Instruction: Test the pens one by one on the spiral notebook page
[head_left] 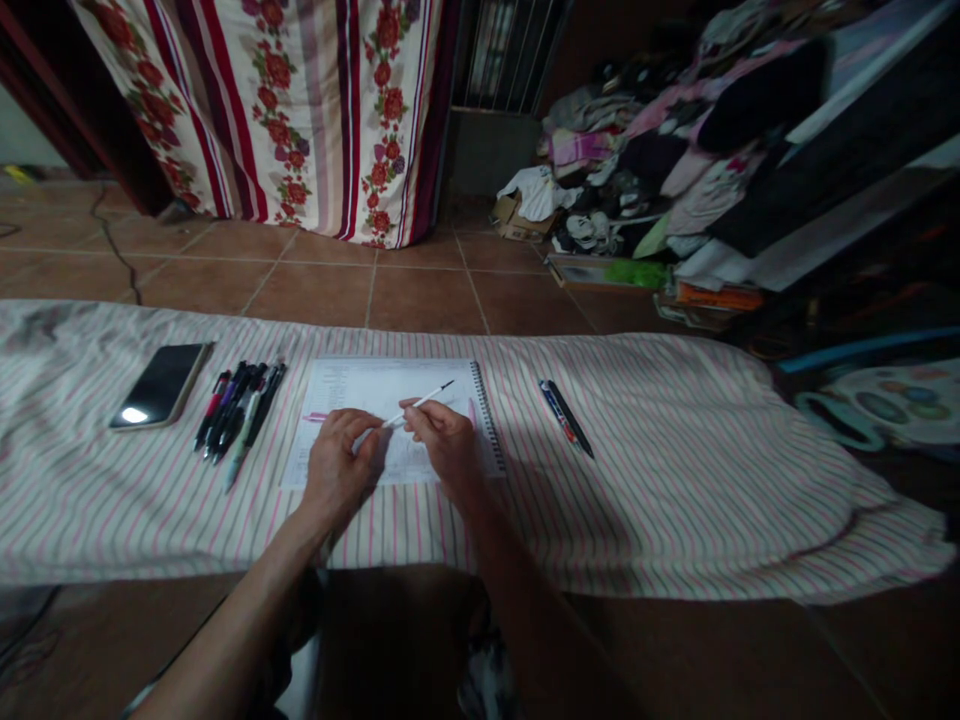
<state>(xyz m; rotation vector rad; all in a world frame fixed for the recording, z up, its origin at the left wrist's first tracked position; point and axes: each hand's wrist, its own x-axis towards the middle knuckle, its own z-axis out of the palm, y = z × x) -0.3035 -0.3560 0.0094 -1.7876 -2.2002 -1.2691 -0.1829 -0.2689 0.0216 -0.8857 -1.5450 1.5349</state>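
Observation:
A thin white pen refill (431, 396) with a dark tip slants over the open spiral notebook (420, 370). My right hand (448, 440) pinches it near the middle, the dark tip pointing up and to the right. At the refill's lower left end, the fingertips of my left hand (341, 455) are closed on it. A pink pen part (315, 416) lies on the page left of my left hand. Another pink piece (472, 410) shows beside my right hand, near the spiral binding. My hands hide part of the printed page.
Several pens (238, 410) lie bunched left of the notebook, with a phone (161, 388) beyond them. Two pens (566, 418) lie to the right. A striped cloth (675, 460) covers the low surface. Behind are a floral curtain (300, 120) and heaped clothes (645, 150).

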